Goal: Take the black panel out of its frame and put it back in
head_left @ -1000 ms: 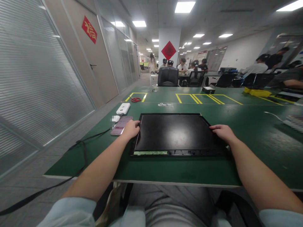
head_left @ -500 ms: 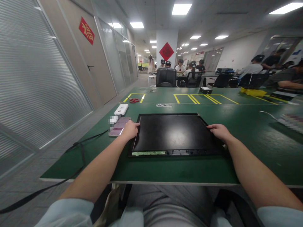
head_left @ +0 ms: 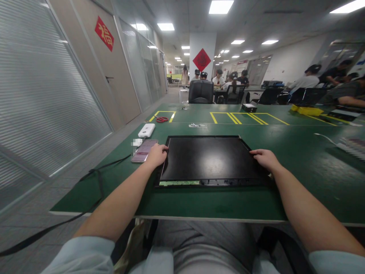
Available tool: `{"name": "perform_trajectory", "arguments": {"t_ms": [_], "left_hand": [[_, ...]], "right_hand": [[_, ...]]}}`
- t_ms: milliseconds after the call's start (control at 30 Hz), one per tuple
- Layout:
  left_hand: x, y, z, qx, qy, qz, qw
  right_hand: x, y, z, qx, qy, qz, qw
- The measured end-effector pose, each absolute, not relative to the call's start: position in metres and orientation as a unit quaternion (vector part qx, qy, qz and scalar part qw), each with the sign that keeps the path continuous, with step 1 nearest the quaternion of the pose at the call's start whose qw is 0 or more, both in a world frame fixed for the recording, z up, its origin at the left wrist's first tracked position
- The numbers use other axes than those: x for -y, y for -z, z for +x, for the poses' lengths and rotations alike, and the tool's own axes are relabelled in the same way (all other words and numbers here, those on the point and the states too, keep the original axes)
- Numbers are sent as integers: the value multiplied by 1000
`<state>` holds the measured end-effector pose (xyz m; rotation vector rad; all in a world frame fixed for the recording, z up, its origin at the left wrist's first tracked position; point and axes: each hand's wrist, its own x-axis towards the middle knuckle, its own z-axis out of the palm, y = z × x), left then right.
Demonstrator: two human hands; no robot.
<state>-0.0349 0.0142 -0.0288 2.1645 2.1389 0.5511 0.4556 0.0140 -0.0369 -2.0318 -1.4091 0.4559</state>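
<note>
1. The black screen panel (head_left: 205, 158) lies flat on the bench (head_left: 216, 203), the left hand (head_left: 155, 155) and right hand (head_left: 266, 159) at opposite side edges; I cannot tell how firmly they grip.
2. Even, light pressure at the rims seems best, sparing the glossy face.
3. The green strip (head_left: 179, 183) looks delicate; avoid pressing it.
4. Mind the phone (head_left: 142, 151) beside the left wrist.

Can't see all of the phone (head_left: 141, 153), partly covered by the left hand (head_left: 156, 156). Can't follow the black strap (head_left: 28, 241) past the left edge, or make out the pixelated item (head_left: 355, 147) at right.
</note>
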Motion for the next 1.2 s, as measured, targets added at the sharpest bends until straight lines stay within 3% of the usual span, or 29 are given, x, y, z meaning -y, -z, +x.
{"name": "perform_trajectory", "arguments": {"t_ms": [633,1000,1200], "left_hand": [[-15,30,-35,-692,-175,700,25],[-10,29,-29,-685,-160,711,-6],[-9,27,-31,-676,-191,709,60]], "right_hand": [[-32,54,477,526,-238,-755,312],[-23,47,465,542,-178,-766,296],[-20,43,464,536,-190,-769,292]]}}
